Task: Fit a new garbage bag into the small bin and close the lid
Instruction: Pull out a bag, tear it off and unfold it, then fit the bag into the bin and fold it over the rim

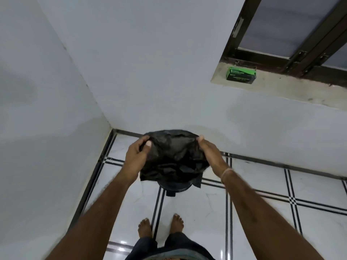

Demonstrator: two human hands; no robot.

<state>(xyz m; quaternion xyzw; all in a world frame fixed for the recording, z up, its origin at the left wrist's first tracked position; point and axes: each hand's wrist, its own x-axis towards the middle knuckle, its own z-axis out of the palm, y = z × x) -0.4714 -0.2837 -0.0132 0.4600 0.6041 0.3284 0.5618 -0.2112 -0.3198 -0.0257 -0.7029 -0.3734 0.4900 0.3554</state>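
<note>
A: Looking down from head height here. Anything clamped in the fingers?

B: Yep, gripping a black garbage bag from both sides. On one edge the left hand, thumb on top, fingers curled tight round the plastic. On the opposite edge the right hand, same deal, fingers pinched shut on a fold. Bag all crumpled, stretched between the two sets of fingers, up in the air.

A: And the bin?

B: Straight below the fingers, mostly hidden behind the bag. Just a dark round slice of the small bin and a pedal-like tab poking out under the plastic, down on the white tiled floor. No telling about the lid.

A: Anything else around?

B: Way up and right of the right-hand fingers, a green box with garbage-bag lettering, sitting on a window sill under a dark window frame. Thin band on the right wrist. Below the fingers and nearer the camera, two bare feet on the tiles, just back from the bin. Left of the left-hand fingers, only pale walls meeting in a corner.
</note>
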